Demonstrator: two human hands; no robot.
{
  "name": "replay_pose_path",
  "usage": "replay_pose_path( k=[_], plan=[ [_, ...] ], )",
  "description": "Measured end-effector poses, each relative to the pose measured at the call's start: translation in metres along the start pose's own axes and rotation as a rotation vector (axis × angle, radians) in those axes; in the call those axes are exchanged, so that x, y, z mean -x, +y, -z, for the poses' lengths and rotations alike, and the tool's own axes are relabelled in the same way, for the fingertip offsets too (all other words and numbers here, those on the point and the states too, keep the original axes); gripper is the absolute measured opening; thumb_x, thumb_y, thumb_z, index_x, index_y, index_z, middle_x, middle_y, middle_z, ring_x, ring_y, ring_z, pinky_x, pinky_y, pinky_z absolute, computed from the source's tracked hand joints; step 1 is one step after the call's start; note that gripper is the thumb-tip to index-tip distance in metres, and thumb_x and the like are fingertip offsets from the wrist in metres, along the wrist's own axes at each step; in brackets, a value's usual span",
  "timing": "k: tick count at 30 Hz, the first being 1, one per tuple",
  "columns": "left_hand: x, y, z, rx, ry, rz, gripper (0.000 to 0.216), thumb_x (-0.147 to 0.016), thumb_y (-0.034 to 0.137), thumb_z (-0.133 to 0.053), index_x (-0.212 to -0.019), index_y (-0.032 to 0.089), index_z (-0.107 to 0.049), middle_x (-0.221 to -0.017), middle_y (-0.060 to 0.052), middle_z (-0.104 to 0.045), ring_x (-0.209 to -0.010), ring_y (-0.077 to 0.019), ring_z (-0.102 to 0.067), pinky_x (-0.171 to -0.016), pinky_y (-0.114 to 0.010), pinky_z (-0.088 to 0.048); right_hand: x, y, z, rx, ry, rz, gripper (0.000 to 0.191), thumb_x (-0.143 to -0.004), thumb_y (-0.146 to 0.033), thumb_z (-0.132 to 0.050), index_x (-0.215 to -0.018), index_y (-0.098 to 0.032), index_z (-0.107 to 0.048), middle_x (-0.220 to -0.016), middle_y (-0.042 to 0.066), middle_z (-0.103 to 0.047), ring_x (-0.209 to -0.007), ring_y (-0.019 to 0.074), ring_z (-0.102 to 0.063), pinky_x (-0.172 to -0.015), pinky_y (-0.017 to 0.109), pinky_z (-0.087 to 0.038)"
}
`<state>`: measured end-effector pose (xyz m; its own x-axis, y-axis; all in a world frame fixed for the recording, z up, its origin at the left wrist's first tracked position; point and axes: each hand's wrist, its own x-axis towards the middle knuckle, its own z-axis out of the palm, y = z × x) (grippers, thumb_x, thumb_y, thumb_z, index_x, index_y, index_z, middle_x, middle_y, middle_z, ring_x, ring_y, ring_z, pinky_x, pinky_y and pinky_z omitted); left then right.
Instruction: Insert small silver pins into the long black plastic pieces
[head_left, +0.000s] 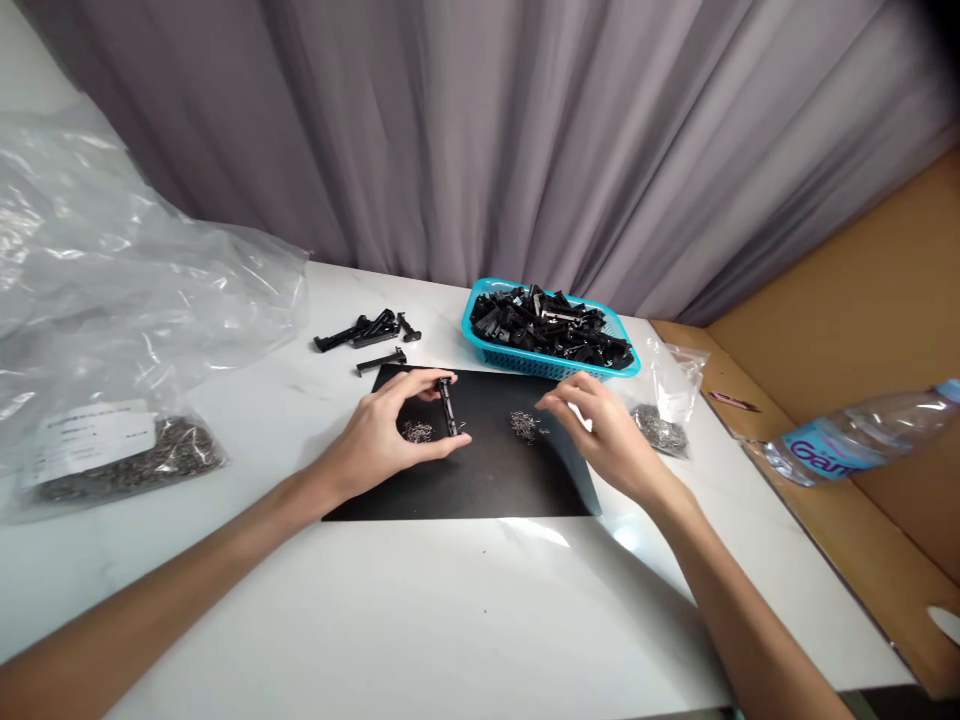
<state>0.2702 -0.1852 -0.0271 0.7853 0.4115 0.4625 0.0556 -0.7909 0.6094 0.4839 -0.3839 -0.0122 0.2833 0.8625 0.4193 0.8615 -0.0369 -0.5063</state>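
Observation:
My left hand (pixel 401 420) grips a narrow black plastic part (pixel 448 405) by its two ends, between thumb and fingers, above a black mat (pixel 480 485). Beneath that hand lies a small pile of tiny metal pieces (pixel 418 432). My right hand (pixel 596 420) is pinched, thumb against fingertips, just right of a second pile of tiny metal pieces (pixel 523 425). Whatever sits in this pinch, if anything, is too small to make out. A gap separates the two hands.
A blue basket (pixel 555 363) heaped with black plastic parts stands at the back. Several loose black parts (pixel 367 330) lie left of it. Clear bags of metal pieces (pixel 180 445) rest on both sides. A water bottle (pixel 862 435) lies at the right.

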Motion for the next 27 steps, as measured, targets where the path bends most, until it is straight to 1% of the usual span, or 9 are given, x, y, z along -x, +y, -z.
replay_pose_path(
  k=[2,4,8,12,14,17,21,23,27],
  plan=[
    [-0.001,0.000,0.000,-0.009,0.036,0.052,0.063,-0.078,0.055,-0.081,-0.131,0.027,-0.060,-0.129,-0.005,-0.068,-0.111,-0.0259,-0.070,-0.105,-0.044,-0.057,0.002,0.010,0.002,0.103,-0.104,0.007,0.027,-0.106,-0.028,-0.048,-0.113,-0.020,-0.072,-0.107,0.011,-0.061,-0.103,0.0270,-0.060,-0.092,0.044,-0.050],
    [-0.002,-0.001,0.000,-0.027,0.056,0.097,0.062,-0.080,0.056,-0.079,-0.131,0.027,-0.058,-0.131,-0.006,-0.068,-0.112,-0.0268,-0.070,-0.104,-0.045,-0.057,0.004,0.017,0.005,0.152,-0.183,0.004,0.027,-0.104,-0.025,-0.050,-0.117,-0.020,-0.074,-0.110,0.013,-0.063,-0.105,0.0287,-0.062,-0.093,0.046,-0.052],
    [-0.004,0.000,0.000,-0.064,0.063,0.141,0.065,-0.080,0.061,-0.077,-0.131,0.027,-0.057,-0.130,-0.007,-0.067,-0.112,-0.0283,-0.070,-0.104,-0.048,-0.056,0.009,0.021,0.014,0.134,-0.340,0.041,0.029,-0.104,-0.020,-0.049,-0.117,-0.022,-0.075,-0.112,0.012,-0.066,-0.103,0.0269,-0.065,-0.088,0.043,-0.055],
    [-0.003,0.000,-0.001,-0.081,0.054,0.136,0.063,-0.080,0.061,-0.077,-0.130,0.027,-0.058,-0.128,-0.007,-0.067,-0.111,-0.0278,-0.070,-0.103,-0.046,-0.056,0.012,0.015,0.019,0.178,-0.449,0.082,0.030,-0.103,-0.017,-0.050,-0.123,-0.023,-0.072,-0.116,0.012,-0.065,-0.100,0.0253,-0.066,-0.086,0.041,-0.056],
    [-0.003,0.000,-0.002,-0.093,0.051,0.124,0.063,-0.080,0.060,-0.077,-0.130,0.027,-0.059,-0.127,-0.007,-0.067,-0.111,-0.0274,-0.070,-0.102,-0.045,-0.056,0.011,0.012,0.018,0.180,-0.454,0.078,0.030,-0.102,-0.018,-0.053,-0.124,-0.022,-0.071,-0.116,0.012,-0.065,-0.102,0.0259,-0.066,-0.088,0.041,-0.056],
    [-0.002,0.001,-0.002,-0.103,0.041,0.114,0.064,-0.080,0.060,-0.077,-0.131,0.027,-0.059,-0.125,-0.007,-0.067,-0.110,-0.0278,-0.070,-0.102,-0.046,-0.057,0.008,0.013,0.015,0.127,-0.391,0.029,0.027,-0.100,-0.018,-0.057,-0.122,-0.021,-0.072,-0.113,0.011,-0.069,-0.103,0.0257,-0.066,-0.089,0.039,-0.055],
    [-0.002,0.002,-0.002,-0.095,0.025,0.105,0.064,-0.079,0.060,-0.078,-0.131,0.026,-0.060,-0.126,-0.007,-0.067,-0.109,-0.0276,-0.069,-0.102,-0.047,-0.056,0.002,0.023,0.010,0.072,-0.299,-0.099,0.014,-0.098,-0.017,-0.060,-0.100,-0.020,-0.074,-0.099,0.006,-0.073,-0.086,0.0204,-0.066,-0.075,0.033,-0.051],
    [-0.003,0.002,-0.002,-0.094,0.023,0.096,0.064,-0.079,0.060,-0.078,-0.130,0.026,-0.060,-0.126,-0.007,-0.067,-0.108,-0.0273,-0.069,-0.103,-0.047,-0.056,0.001,0.025,0.010,0.075,-0.279,-0.126,0.014,-0.097,-0.015,-0.060,-0.095,-0.019,-0.073,-0.096,0.005,-0.073,-0.081,0.0188,-0.064,-0.072,0.031,-0.049],
    [-0.003,0.002,-0.002,-0.099,0.028,0.072,0.063,-0.079,0.059,-0.078,-0.130,0.026,-0.061,-0.124,-0.007,-0.067,-0.108,-0.0271,-0.069,-0.104,-0.048,-0.056,0.004,0.020,0.015,0.059,-0.339,-0.041,0.019,-0.100,-0.020,-0.060,-0.110,-0.024,-0.076,-0.103,0.005,-0.071,-0.089,0.0195,-0.065,-0.078,0.032,-0.050]
  ],
)
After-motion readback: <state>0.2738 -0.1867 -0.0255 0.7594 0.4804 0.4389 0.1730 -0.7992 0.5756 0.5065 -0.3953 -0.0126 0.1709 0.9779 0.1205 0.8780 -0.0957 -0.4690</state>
